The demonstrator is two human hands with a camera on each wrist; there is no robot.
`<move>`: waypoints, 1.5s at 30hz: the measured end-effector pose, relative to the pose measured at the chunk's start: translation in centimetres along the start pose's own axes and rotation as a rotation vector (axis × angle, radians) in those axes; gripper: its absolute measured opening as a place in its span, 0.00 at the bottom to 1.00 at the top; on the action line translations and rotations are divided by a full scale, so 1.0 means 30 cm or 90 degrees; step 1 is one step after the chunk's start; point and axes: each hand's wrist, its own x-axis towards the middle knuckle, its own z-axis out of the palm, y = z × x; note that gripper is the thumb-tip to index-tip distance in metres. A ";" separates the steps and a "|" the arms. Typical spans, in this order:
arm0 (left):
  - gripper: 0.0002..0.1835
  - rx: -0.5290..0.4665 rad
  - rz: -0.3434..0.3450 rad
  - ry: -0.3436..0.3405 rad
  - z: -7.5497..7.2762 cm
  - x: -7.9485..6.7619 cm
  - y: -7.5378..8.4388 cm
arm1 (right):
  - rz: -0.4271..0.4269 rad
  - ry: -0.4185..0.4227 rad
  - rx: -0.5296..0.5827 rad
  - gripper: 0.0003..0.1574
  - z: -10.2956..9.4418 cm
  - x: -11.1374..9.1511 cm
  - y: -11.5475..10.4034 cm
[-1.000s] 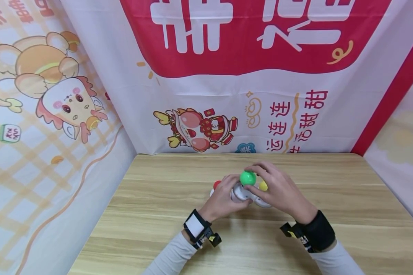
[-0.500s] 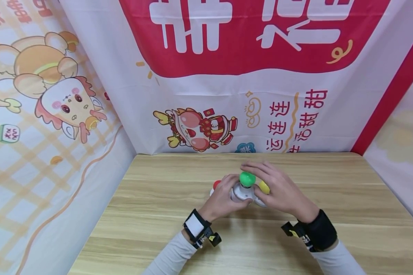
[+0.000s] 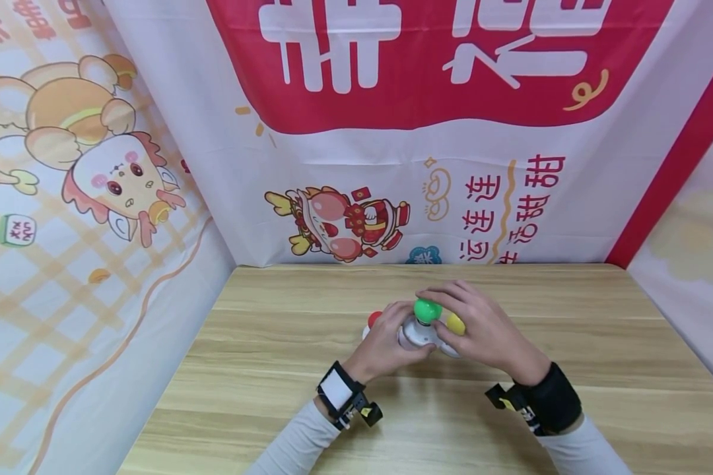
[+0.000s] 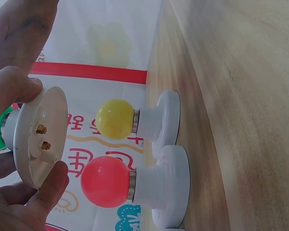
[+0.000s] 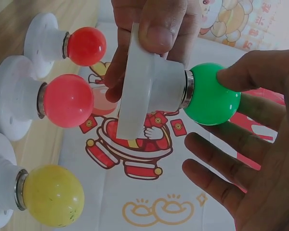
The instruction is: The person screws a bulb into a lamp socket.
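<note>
My left hand grips a white round lamp holder by its base, clear of the table. Two brass screws show on the hollow underside of that base in the left wrist view. A green bulb sits in the holder's socket, a narrow band of its metal collar showing at the socket's mouth. My right hand pinches the green bulb between thumb and forefinger. Its other fingers spread out past the bulb in the right wrist view.
On the wooden table beyond my hands stand white lamp holders with a yellow bulb, a pinkish-red bulb and a red bulb. A printed cloth hangs behind the table's far edge.
My right thumb and fingers loosened from the green bulb half a second ago and now pinch it again. My left hand has stayed in place with the holder.
</note>
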 end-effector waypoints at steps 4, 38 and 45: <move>0.37 0.000 0.003 0.003 0.000 -0.001 0.002 | 0.003 0.005 -0.007 0.29 0.001 0.000 0.001; 0.35 0.002 -0.012 0.000 -0.001 -0.001 0.007 | 0.027 0.009 0.016 0.37 -0.001 -0.001 -0.002; 0.35 0.001 -0.004 0.000 -0.001 -0.002 0.007 | -0.027 -0.007 0.030 0.38 0.002 -0.001 0.004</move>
